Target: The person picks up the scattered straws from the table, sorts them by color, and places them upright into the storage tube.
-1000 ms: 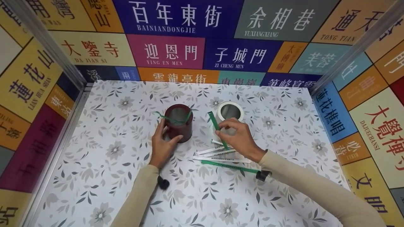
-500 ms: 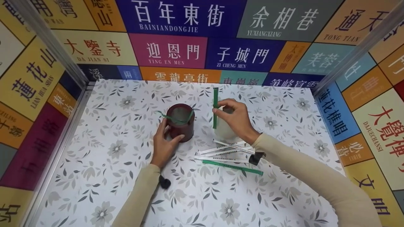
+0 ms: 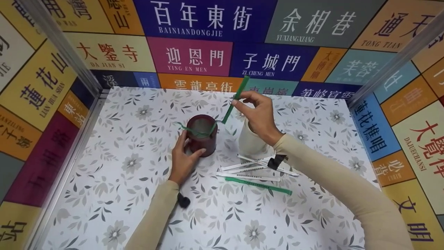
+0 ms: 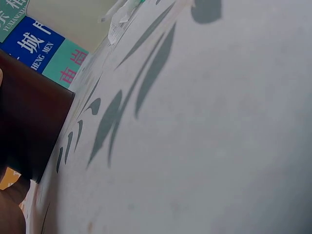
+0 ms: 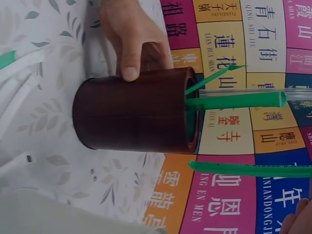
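Observation:
My left hand (image 3: 184, 158) grips the lower side of a dark red cup (image 3: 207, 144) standing upright. Two slim green wrapped sticks (image 5: 234, 101) poke out of its mouth in the right wrist view. Between thumb and fingers, my right hand (image 3: 258, 111) pinches another slim green stick (image 3: 236, 99), held up and tilted. Its lower end is close to the cup's rim, apart from it in the right wrist view. In the left wrist view, only part of the dark red cup (image 4: 31, 117) and a bit of my hand (image 4: 12, 204) show.
A white cup (image 3: 249, 142) stands right of the red one, partly behind my right hand. In front of it lie several white wrapped sticks (image 3: 249, 175) and one green stick (image 3: 258, 185). Printed panels (image 3: 194, 57) wall the flowered tabletop (image 3: 121, 194).
My right hand has lifted the green stick from near the white cup, up and away, bringing its lower end towards the red cup. My left hand keeps hold of the red cup.

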Motion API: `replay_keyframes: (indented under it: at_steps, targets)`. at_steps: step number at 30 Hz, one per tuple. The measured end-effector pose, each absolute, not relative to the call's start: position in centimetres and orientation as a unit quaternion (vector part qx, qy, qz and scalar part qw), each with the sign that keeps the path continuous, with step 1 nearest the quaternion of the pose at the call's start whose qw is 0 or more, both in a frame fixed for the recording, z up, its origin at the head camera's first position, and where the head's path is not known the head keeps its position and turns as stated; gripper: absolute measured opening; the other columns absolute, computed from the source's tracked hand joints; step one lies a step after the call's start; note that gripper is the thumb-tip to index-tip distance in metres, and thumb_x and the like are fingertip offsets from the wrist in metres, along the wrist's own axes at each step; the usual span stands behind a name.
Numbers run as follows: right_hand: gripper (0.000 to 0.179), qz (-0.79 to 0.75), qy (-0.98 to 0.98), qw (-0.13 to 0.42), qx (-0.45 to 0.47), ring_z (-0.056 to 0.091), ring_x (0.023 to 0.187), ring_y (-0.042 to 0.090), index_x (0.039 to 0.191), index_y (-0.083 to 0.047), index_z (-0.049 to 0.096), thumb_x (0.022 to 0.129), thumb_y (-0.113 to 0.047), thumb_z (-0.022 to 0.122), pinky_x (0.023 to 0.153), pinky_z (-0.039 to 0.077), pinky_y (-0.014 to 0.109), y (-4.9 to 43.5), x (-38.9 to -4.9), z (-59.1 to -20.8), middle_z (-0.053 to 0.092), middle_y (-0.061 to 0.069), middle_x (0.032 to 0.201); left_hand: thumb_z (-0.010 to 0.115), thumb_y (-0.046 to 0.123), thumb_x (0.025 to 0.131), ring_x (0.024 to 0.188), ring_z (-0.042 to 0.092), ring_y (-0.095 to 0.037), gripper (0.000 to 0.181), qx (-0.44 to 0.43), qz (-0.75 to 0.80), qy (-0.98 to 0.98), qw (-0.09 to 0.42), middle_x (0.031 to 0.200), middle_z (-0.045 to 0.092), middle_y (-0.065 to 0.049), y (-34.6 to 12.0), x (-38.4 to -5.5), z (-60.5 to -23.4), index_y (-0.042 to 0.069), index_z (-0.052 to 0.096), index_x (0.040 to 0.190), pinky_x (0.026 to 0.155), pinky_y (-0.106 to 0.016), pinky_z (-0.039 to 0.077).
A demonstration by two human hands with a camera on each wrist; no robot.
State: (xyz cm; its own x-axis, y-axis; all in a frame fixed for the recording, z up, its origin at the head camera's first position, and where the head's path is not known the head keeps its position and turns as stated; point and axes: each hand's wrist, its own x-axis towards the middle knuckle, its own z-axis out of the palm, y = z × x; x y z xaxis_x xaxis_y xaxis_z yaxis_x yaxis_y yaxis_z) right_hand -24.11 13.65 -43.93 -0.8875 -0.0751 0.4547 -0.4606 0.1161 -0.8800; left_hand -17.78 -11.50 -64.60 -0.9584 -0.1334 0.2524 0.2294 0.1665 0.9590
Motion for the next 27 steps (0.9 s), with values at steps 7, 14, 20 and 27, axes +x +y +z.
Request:
replay_keyframes:
  at_steps: [7, 14, 20, 27]
  targets:
    - [0.012, 0.642, -0.720, 0.134, 0.228, 0.072, 0.102, 0.025, 0.110, -0.005, 0.085, 0.099, -0.007, 0.083, 0.097, 0.058, 0.041, 12.2, -24.3, -43.9, 0.080, 0.007, 0.108, 0.096, 0.020, 0.089, 0.155, 0.048, -0.031, 0.105, -0.034, -0.637, -0.757, 0.144, 0.172, 0.042, -0.015, -11.5, -17.7, -64.6, 0.007, 0.035, 0.173, 0.124, -0.043, 0.046]
    - [0.013, 0.641, -0.724, 0.108, 0.230, 0.070, 0.106, 0.026, 0.111, -0.001, 0.085, 0.099, -0.007, 0.083, 0.099, 0.056, 0.045, 10.5, -23.9, -46.8, 0.080, 0.007, 0.108, 0.097, 0.019, 0.088, 0.153, 0.050, -0.032, 0.104, -0.035, -0.631, -0.760, 0.151, 0.172, 0.043, -0.015, -11.5, -17.8, -64.6, 0.006, 0.036, 0.172, 0.123, -0.047, 0.047]
    - [0.013, 0.629, -0.743, 0.077, 0.215, 0.069, 0.108, 0.034, 0.109, -0.004, 0.086, 0.098, -0.011, 0.086, 0.100, 0.053, 0.052, 10.4, -23.7, -49.5, 0.080, 0.007, 0.108, 0.097, 0.019, 0.089, 0.152, 0.051, -0.037, 0.105, -0.038, -0.635, -0.758, 0.146, 0.173, 0.042, -0.017, -11.3, -17.8, -64.6, 0.004, 0.034, 0.172, 0.123, -0.048, 0.048]
    - [0.019, 0.595, -0.774, 0.040, 0.213, 0.070, 0.109, 0.029, 0.115, -0.001, 0.084, 0.101, -0.013, 0.084, 0.100, 0.054, 0.048, 10.8, -23.3, -51.1, 0.081, 0.005, 0.112, 0.097, 0.017, 0.088, 0.148, 0.055, -0.039, 0.104, -0.030, -0.639, -0.754, 0.146, 0.173, 0.042, -0.014, -11.5, -17.7, -64.6, 0.006, 0.036, 0.172, 0.121, -0.048, 0.049]
